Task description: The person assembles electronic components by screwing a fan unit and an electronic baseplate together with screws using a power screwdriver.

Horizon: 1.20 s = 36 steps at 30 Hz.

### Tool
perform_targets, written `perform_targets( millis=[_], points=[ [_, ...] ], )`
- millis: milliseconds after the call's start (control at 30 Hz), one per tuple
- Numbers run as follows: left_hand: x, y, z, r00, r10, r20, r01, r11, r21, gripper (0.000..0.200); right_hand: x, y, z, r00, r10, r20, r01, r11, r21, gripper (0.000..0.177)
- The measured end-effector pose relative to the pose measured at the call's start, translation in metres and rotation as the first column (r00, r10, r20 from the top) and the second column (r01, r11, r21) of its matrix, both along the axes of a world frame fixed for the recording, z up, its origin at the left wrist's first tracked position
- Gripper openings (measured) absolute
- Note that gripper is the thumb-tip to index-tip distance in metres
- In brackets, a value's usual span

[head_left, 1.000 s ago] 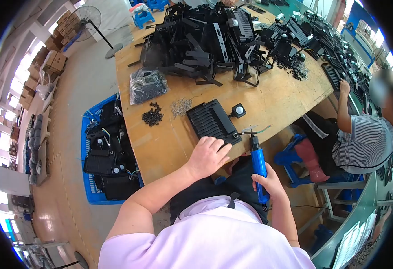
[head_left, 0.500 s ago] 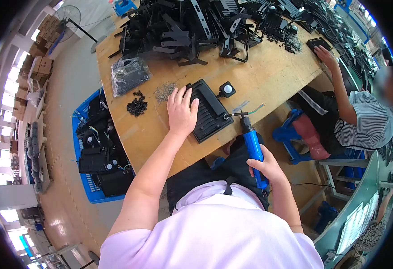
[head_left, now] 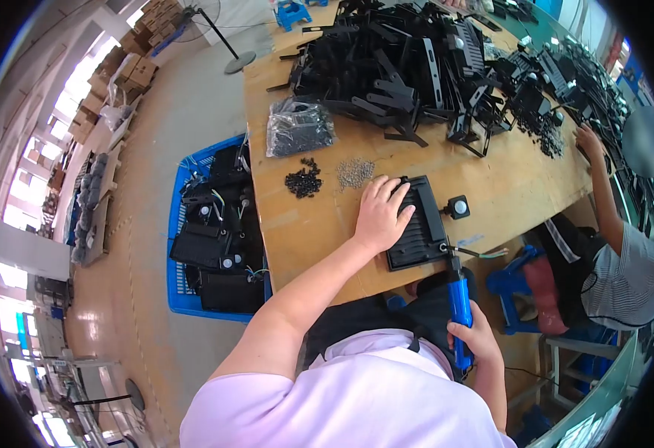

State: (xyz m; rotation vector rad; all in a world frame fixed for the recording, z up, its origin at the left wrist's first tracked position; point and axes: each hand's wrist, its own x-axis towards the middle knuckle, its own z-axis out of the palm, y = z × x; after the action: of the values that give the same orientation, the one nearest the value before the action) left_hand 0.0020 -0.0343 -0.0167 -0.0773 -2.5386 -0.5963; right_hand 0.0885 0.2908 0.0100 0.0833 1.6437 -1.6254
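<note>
My left hand (head_left: 383, 214) lies with fingers stretched over the left side of a black, ribbed floodlight housing (head_left: 431, 233) on the wooden table. A small black sensor (head_left: 457, 207) with a pale dome sticks out from the housing's right side. From its lower right corner runs a short cable ending in loose wires (head_left: 485, 254). My right hand (head_left: 478, 334) is wrapped around a blue electric screwdriver (head_left: 460, 305), whose tip points up at that corner, by the cable entry. Black small parts (head_left: 304, 179) and silvery screws (head_left: 356, 173) lie in piles beyond my left hand.
Black metal brackets (head_left: 386, 89) are heaped at the table's far side. A clear bag (head_left: 299, 128) of dark parts lies near the left edge. On the floor, a blue crate (head_left: 174, 261) holds several floodlights. A co-worker (head_left: 624, 276) sits at the right, one arm over the table.
My view has turned left, so the table sits farther right and lower. The screwdriver now stands more upright, its tip closer to the housing corner. My left hand remains on the housing.
</note>
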Motion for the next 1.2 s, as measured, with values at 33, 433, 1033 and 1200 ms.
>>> perform_targets(
  millis=[33,433,1033,1200],
  points=[
    [-0.002,-0.005,0.001,1.0,-0.01,-0.015,0.01,0.999,0.044,0.041,0.001,0.0,0.001,1.0,-0.008,-0.002,0.008,1.0,0.004,0.062],
    [-0.039,-0.191,0.0,0.787,0.601,0.142,-0.563,0.793,-0.235,0.015,0.014,0.005,0.007,0.994,-0.108,0.001,0.108,0.992,0.057,0.053],
    [-0.026,-0.207,-0.012,0.869,0.482,0.114,-0.46,0.87,-0.174,0.004,0.022,0.011,0.012,0.984,-0.179,-0.023,0.18,0.979,0.099,0.057],
    [-0.011,-0.175,0.032,0.953,0.224,0.206,-0.283,0.408,0.868,0.017,0.032,0.028,0.017,0.949,-0.297,-0.108,0.298,0.954,0.0,0.054]
  ],
)
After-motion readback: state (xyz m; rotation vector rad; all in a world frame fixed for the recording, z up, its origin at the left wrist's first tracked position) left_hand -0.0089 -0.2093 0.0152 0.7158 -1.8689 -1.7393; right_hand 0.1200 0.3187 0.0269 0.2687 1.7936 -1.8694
